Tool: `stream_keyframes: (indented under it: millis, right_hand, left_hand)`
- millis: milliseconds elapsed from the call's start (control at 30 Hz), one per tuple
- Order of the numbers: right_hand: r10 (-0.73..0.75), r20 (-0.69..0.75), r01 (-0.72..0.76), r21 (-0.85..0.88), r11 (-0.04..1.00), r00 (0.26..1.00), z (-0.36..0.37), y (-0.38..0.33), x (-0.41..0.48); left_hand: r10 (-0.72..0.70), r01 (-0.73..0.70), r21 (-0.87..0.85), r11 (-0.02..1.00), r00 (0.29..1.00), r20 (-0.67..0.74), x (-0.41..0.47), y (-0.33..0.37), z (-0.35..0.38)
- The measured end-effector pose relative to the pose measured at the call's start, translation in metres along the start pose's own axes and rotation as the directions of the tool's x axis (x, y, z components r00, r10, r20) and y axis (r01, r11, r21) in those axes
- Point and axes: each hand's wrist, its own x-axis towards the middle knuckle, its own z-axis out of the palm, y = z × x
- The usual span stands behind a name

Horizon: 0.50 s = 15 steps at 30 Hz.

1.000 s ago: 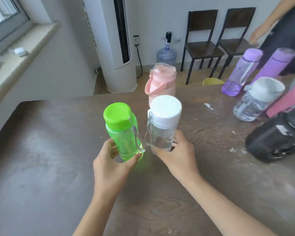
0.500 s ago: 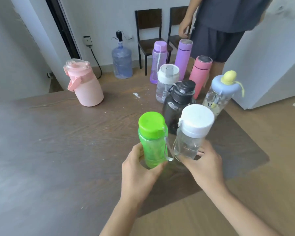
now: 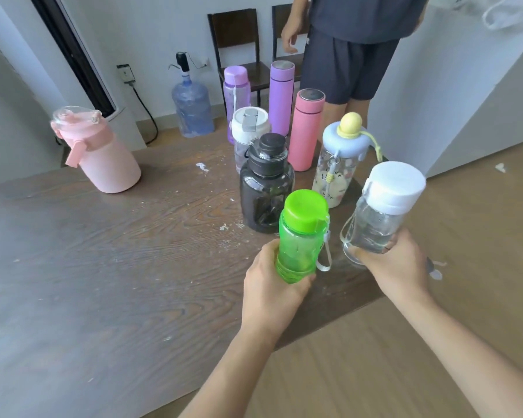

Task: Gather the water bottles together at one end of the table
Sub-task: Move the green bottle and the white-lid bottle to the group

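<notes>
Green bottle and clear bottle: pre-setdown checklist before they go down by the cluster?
1. Left hand grip on green bottle: ok, fingers wrapped around its lower body.
2. Right hand grip on clear bottle: ok, held at the base, tilted.
3. Lids: green closed, ok; white cap on, seal cannot tell.
4. Bare table between the two hands, in front of the black bottle: ok.
5. Clear bottle over the table: not ok, it hangs at the table's right edge.
6. Pink jug gathered: not ok, it stands apart on the left.
</notes>
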Motion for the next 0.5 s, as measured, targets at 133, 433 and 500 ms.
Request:
stream_keyframes:
  millis: [133,433,500]
  right_hand:
    - [-0.013,-0.016,0.013,0.007,1.0,1.0,0.0,0.005,-0.003]
    - [0.064,0.018,-0.064,0.031,0.997,0.998,0.003,0.019,-0.021]
    - [0.085,-0.069,-0.085,-0.007,0.996,0.994,0.006,0.021,-0.042]
  left_hand:
    - [0.019,-0.019,0.007,1.0,1.0,0.018,0.0,-0.003,0.002]
    - [0.076,-0.076,-0.007,0.997,0.993,0.089,0.001,-0.011,-0.001]
    - [0.111,-0.112,0.007,0.994,0.986,0.124,0.0,-0.015,-0.008]
